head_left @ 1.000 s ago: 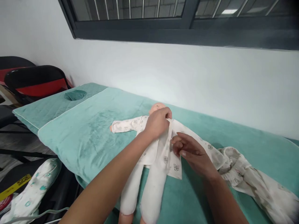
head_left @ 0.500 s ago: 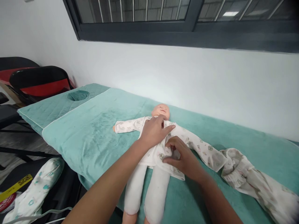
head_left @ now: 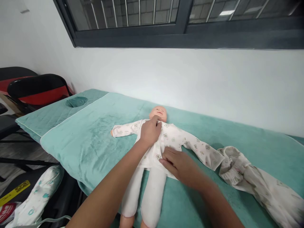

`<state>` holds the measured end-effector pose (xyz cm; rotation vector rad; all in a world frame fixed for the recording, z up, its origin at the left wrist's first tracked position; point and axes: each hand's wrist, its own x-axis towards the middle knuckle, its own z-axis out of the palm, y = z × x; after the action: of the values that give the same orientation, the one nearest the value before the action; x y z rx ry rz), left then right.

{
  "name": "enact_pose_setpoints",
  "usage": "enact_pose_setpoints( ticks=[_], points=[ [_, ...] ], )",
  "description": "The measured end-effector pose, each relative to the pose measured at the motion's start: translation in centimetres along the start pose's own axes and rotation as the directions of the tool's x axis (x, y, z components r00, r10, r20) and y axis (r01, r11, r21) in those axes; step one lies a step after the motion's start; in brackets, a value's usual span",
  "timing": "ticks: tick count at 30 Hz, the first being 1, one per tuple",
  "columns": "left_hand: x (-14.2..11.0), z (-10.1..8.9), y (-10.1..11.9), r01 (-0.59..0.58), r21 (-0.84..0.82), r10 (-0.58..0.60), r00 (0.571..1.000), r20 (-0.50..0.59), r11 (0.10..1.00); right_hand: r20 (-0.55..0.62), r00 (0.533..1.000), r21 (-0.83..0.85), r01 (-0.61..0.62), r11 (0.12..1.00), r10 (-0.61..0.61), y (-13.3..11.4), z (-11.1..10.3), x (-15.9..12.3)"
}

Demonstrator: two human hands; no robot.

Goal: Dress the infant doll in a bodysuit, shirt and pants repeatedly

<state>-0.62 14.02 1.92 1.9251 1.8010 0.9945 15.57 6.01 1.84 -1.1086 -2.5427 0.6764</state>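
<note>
A baby doll point(head_left: 158, 111) lies on its back with its head toward the wall, arms spread and white-covered legs toward me. It wears a white baby shirt point(head_left: 171, 136) with small printed figures. My left hand point(head_left: 151, 130) is closed on the shirt at the neckline, just below the doll's chin. Lower down, at the shirt's front, my right hand point(head_left: 178, 165) pinches the cloth between thumb and fingers. The fingertips of both hands are partly hidden. The sleeve on the right is stretched out, its cuff against a crumpled printed garment point(head_left: 237, 172).
The doll lies on a teal-covered bed point(head_left: 90, 142) with a face hole point(head_left: 76, 101) at its left end. Black and red chairs point(head_left: 39, 90) stand beyond it. On a dark seat at lower left lies a white printed cloth item point(head_left: 41, 193), beside a yellow tag point(head_left: 14, 192).
My left fingers have drawn together at the neckline. My right hand, curled but apart before, has closed on the shirt's front. The view has shifted slightly.
</note>
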Motion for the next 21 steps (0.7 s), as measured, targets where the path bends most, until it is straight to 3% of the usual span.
enact_pose_setpoints(
  ticks=[6, 8, 10, 13, 15, 18, 21],
  points=[
    [0.1, 0.1, -0.1, -0.028, 0.059, 0.029, 1.0, -0.009, 0.998, -0.095, 0.994, 0.332, 0.081, 0.94, -0.052, -0.9, 0.8, 0.0],
    [0.4, 0.1, -0.1, -0.02, 0.093, 0.021, 1.0, -0.01, 0.995, -0.152, 0.988, 0.362, 0.071, 0.929, -0.016, -0.7, 1.2, 0.3],
    [0.8, 0.0, -0.2, 0.013, 0.107, -0.011, 1.0, -0.02, 0.994, -0.283, 0.957, 0.374, 0.047, 0.926, 0.066, 0.2, 1.5, 0.5],
    [1.5, 0.1, -0.4, 0.075, 0.067, -0.072, 0.996, -0.046, 0.995, -0.469, 0.845, 0.385, -0.066, 0.921, 0.257, 2.4, 1.5, 0.8],
    [1.8, 0.2, -0.6, 0.1, 0.039, -0.097, 0.993, -0.062, 0.994, -0.486, 0.782, 0.404, -0.194, 0.894, 0.39, 4.2, 1.4, 1.0],
    [1.9, 0.4, -0.7, 0.117, 0.025, -0.115, 0.991, -0.069, 0.993, -0.423, 0.746, 0.388, -0.364, 0.846, 0.515, 6.3, 1.5, 1.1],
    [1.5, 0.3, -0.8, 0.115, -0.039, -0.117, 0.992, -0.051, 0.993, -0.383, 0.744, 0.363, -0.424, 0.83, 0.547, 7.1, 1.8, 1.3]
  ],
)
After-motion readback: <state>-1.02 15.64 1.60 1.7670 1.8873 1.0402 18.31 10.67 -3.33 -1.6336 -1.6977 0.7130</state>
